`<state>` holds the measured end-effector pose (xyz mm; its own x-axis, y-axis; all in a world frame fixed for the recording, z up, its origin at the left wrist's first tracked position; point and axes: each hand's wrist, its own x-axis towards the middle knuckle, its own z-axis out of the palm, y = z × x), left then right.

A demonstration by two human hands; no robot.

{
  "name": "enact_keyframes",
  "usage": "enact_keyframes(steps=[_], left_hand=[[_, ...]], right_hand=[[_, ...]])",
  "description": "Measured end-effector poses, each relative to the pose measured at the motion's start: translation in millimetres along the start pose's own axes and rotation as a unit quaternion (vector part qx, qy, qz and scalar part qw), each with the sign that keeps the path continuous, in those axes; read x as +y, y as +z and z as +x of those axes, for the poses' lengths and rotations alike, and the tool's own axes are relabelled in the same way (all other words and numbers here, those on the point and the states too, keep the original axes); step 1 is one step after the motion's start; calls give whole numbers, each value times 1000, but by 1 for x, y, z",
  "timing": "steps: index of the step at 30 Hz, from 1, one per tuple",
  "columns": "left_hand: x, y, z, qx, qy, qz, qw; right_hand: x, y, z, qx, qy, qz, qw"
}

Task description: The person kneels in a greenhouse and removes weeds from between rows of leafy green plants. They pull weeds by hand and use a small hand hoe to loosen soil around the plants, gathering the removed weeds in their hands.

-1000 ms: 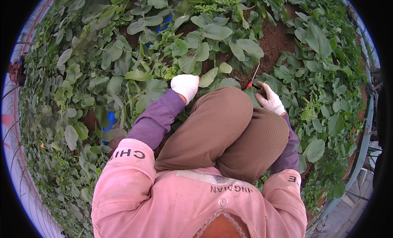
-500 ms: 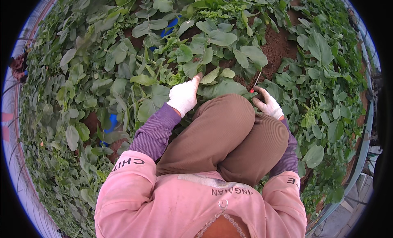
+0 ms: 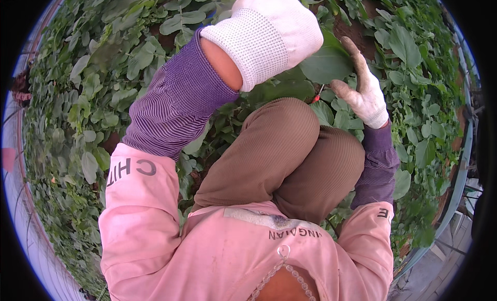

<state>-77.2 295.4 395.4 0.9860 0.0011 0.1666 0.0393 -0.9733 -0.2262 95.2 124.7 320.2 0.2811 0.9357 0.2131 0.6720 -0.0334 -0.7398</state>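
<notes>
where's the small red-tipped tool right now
In the head view the small red-tipped tool sits right of centre, just above the brown-trousered knee, beside the thumb of the soiled white-gloved right hand and under a large green leaf.
</notes>
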Motion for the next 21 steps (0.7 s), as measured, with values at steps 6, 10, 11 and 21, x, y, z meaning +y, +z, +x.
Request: enact_keyframes(steps=[6, 10, 11, 21], left_hand=[[-14, -35, 41, 158, 184, -215, 946], [-35, -12, 58, 36, 65, -175, 982], [-41, 0, 51, -1, 24, -208, 978], [30, 193, -6, -217, -53, -389, 894]], right_hand=[[-23, 12, 42, -88, -55, -72, 992], [-24, 13, 53, 23, -116, -162, 980], [-19, 9, 48, 34, -84, -100, 991], [72, 13, -61, 227, 274, 323, 877]])
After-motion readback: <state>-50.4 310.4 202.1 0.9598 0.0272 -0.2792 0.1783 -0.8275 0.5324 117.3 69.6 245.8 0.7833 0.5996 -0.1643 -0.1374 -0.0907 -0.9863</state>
